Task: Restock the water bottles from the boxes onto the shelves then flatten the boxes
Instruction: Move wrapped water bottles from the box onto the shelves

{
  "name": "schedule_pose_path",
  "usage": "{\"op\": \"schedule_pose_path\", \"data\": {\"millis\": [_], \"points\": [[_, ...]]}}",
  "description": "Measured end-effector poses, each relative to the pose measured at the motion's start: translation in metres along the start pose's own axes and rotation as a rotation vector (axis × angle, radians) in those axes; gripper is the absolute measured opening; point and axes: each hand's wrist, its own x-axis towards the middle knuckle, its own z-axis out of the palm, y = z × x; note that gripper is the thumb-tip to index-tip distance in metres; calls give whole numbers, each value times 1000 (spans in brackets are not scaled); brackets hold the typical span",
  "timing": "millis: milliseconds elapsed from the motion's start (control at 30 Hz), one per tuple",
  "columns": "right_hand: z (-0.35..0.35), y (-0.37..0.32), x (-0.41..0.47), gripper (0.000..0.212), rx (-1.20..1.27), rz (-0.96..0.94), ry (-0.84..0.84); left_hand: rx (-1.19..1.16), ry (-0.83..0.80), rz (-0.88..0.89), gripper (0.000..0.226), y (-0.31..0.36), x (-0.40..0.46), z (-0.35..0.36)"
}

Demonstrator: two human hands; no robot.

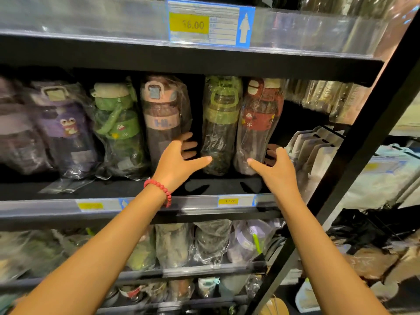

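Several plastic-wrapped water bottles stand in a row on the black middle shelf [109,189]. My left hand [181,155], a red bead bracelet on its wrist, is spread at the left side of the green-lidded dark bottle [219,128]. Its thumb lies straight across that bottle's front and its fingers reach into the gap beside the pink bottle [162,119]. My right hand [273,165] mirrors it at the right side of the red bottle [259,123], thumb on the front, fingers behind the right edge. The two bottles stand upright, touching each other, between my hands.
Purple [66,126] and green [118,123] bottles fill the shelf to the left. More wrapped bottles [211,242] sit on the shelf below. A black upright post [363,142] borders the right side, with white packets [318,153] hanging beyond it. A price-label strip [209,25] runs overhead.
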Motion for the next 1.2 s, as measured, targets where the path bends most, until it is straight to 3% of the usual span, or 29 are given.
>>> {"op": "schedule_pose_path", "data": {"millis": [167, 267, 367, 567, 667, 733, 800, 867, 967, 1100, 1200], "points": [[28, -33, -77, 43, 299, -64, -94, -149, 57, 9, 57, -14, -77, -66], [74, -47, -129, 43, 486, -49, -286, -184, 160, -65, 59, -46, -139, -121], [138, -52, -182, 43, 514, -36, -492, -153, 291, -208, 64, -79, -212, -177], [272, -68, -311, 42, 426, 158, -1060, -145, 624, -438, 55, -137, -376, -263], [324, -78, -381, 74, 389, 240, -1293, -131, 790, -522, 58, -147, -455, -295], [350, -87, -425, 60, 370, 277, -1413, -210, 928, -585, 81, -146, -503, -314], [369, -99, -464, 60, 335, 263, -1527, -222, 1080, -621, 106, -147, -546, -329], [388, -107, -493, 62, 295, 248, -1600, -216, 1183, -661, 107, -145, -580, -342], [415, -118, -520, 57, 210, 204, -1704, -231, 1303, -695, 78, -149, -617, -356], [458, -134, -552, 69, 120, 248, -1777, -273, 1442, -764, 108, -157, -646, -372], [496, -151, -574, 64, 101, 202, -1864, -279, 1522, -798, 105, -169, -658, -399]]}}
